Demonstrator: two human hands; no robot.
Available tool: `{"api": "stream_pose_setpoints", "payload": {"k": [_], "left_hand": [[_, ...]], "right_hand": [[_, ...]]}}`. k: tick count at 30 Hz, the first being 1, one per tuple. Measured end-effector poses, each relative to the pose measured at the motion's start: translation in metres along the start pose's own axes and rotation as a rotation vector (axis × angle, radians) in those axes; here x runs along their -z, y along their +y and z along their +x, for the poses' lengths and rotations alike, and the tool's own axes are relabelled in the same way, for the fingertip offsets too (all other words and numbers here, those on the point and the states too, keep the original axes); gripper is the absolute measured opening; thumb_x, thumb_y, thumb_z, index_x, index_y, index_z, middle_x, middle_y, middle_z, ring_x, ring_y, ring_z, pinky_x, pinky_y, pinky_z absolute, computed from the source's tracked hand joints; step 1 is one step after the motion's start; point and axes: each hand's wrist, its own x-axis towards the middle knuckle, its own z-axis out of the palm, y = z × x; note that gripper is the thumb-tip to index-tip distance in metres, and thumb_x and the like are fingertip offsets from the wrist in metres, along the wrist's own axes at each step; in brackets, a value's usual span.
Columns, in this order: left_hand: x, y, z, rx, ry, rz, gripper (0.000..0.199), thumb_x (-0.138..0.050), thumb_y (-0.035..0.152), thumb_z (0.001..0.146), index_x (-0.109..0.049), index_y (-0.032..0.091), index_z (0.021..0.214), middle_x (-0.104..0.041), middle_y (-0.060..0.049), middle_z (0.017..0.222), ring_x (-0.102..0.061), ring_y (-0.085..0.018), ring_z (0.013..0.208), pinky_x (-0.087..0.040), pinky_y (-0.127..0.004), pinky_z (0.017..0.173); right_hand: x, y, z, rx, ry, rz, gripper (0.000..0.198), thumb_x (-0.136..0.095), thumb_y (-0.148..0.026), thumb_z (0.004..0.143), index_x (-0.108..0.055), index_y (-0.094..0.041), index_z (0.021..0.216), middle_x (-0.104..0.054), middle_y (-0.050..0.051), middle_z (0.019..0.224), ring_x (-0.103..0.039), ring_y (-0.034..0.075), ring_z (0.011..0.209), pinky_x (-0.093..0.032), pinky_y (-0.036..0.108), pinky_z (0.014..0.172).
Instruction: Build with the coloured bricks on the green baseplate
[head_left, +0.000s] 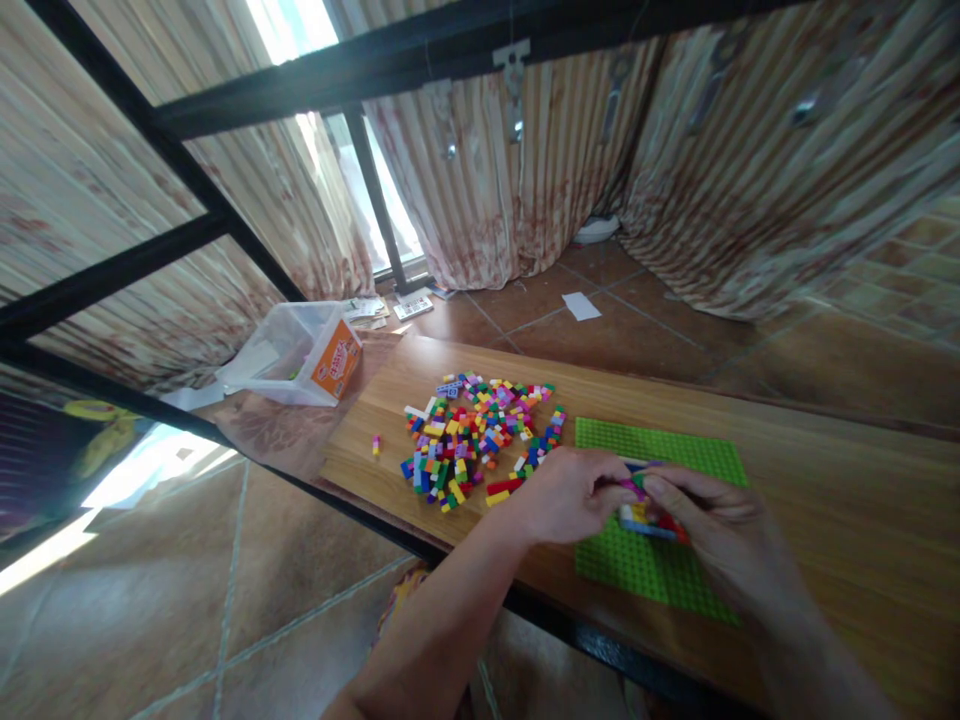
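Both hands meet over a green studded baseplate (652, 575) on the wooden table. My left hand (574, 493) is closed, its thumb and fingers pinching at small magenta and green toy bricks (636, 482). From the other side my right hand (720, 525) closes its thumb and forefinger on the same small bricks. Just under the fingers, a low build of toy bricks (646, 528) in blue, white, yellow and red sits on the baseplate, partly covered by the hands. Exactly how the small bricks join is hidden by the fingertips.
A spread of loose coloured bricks (480, 430) lies left of the baseplate, with one small stack (376, 444) apart. A clear plastic bin (296, 355) with an orange label stands beyond the table's left end. Black metal bars (300, 90) cross above; curtains (510, 190) hang behind.
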Motion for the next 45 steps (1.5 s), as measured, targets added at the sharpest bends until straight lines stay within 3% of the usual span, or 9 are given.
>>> {"api": "stream_pose_setpoints", "payload": {"k": [4,8,11,14,20,27,34,39,45], "left_hand": [[0.012,-0.004,-0.003,0.038,0.016,0.018,0.015,-0.058,0.025,0.088,-0.063,0.016,0.077,-0.060,0.001,0.066,-0.054,-0.011,0.061,-0.038,-0.020,0.058],[0.041,-0.013,-0.010,0.121,0.118,0.100,0.014,-0.057,0.024,0.086,-0.064,0.016,0.077,-0.062,0.001,0.068,-0.054,-0.011,0.062,-0.039,-0.021,0.059],[0.062,-0.020,-0.018,0.202,0.184,0.267,0.015,-0.056,0.020,0.083,-0.064,0.017,0.071,-0.063,0.000,0.068,-0.054,-0.012,0.063,-0.038,-0.022,0.060],[0.072,-0.026,-0.023,0.245,0.176,0.422,0.017,-0.055,0.018,0.082,-0.064,0.018,0.067,-0.063,-0.001,0.067,-0.054,-0.014,0.062,-0.039,-0.023,0.060],[0.071,-0.025,-0.027,0.353,0.051,0.628,0.015,-0.055,0.016,0.076,-0.070,0.020,0.075,-0.070,-0.004,0.080,-0.063,-0.019,0.075,-0.046,-0.026,0.068],[0.074,-0.020,-0.028,0.408,-0.014,0.672,0.023,-0.053,0.015,0.078,-0.073,0.023,0.086,-0.072,-0.005,0.089,-0.066,-0.022,0.087,-0.050,-0.030,0.078],[0.077,-0.022,-0.031,0.376,0.036,0.634,0.026,-0.052,0.012,0.076,-0.071,0.022,0.090,-0.072,-0.005,0.094,-0.066,-0.022,0.089,-0.051,-0.031,0.079],[0.076,-0.022,-0.031,0.365,0.093,0.620,0.035,-0.050,0.011,0.078,-0.070,0.022,0.105,-0.070,-0.006,0.107,-0.065,-0.023,0.095,-0.051,-0.034,0.087],[0.058,-0.023,-0.026,0.232,0.016,0.606,0.030,-0.051,0.012,0.079,-0.069,0.020,0.101,-0.064,-0.007,0.102,-0.061,-0.021,0.099,-0.051,-0.031,0.089]], "right_hand": [[-0.013,0.001,-0.001,0.014,0.034,-0.039,0.028,-0.076,-0.048,0.069,-0.077,-0.023,0.081,-0.070,0.002,0.069,-0.060,0.014,0.055,-0.052,0.027,0.051],[-0.032,0.002,-0.004,0.158,0.080,-0.233,0.024,-0.070,-0.048,0.076,-0.076,-0.024,0.080,-0.071,0.002,0.077,-0.063,0.017,0.065,-0.053,0.031,0.061],[-0.046,0.006,-0.007,0.308,0.005,-0.392,0.021,-0.065,-0.043,0.082,-0.074,-0.025,0.081,-0.072,0.003,0.084,-0.066,0.019,0.077,-0.053,0.033,0.071],[-0.058,0.012,-0.008,0.386,-0.052,-0.520,0.020,-0.060,-0.039,0.087,-0.073,-0.024,0.084,-0.072,0.004,0.085,-0.067,0.020,0.079,-0.052,0.033,0.072],[-0.069,0.021,-0.002,0.468,0.001,-0.656,0.024,-0.054,-0.037,0.091,-0.072,-0.021,0.088,-0.072,0.006,0.088,-0.067,0.020,0.082,-0.050,0.033,0.074],[-0.083,0.024,0.001,0.527,-0.052,-0.672,0.018,-0.054,-0.028,0.091,-0.070,-0.020,0.089,-0.069,0.005,0.090,-0.066,0.019,0.085,-0.050,0.032,0.078],[-0.082,0.025,0.003,0.528,-0.027,-0.674,0.016,-0.058,-0.025,0.087,-0.069,-0.018,0.097,-0.068,0.006,0.094,-0.065,0.019,0.085,-0.050,0.032,0.079],[-0.079,0.025,0.004,0.498,0.049,-0.715,0.020,-0.054,-0.028,0.089,-0.068,-0.016,0.097,-0.067,0.009,0.097,-0.063,0.022,0.091,-0.050,0.036,0.082],[-0.085,0.030,0.007,0.433,0.061,-0.854,0.028,-0.055,-0.033,0.088,-0.068,-0.011,0.100,-0.062,0.016,0.106,-0.060,0.028,0.097,-0.051,0.041,0.085]]}}
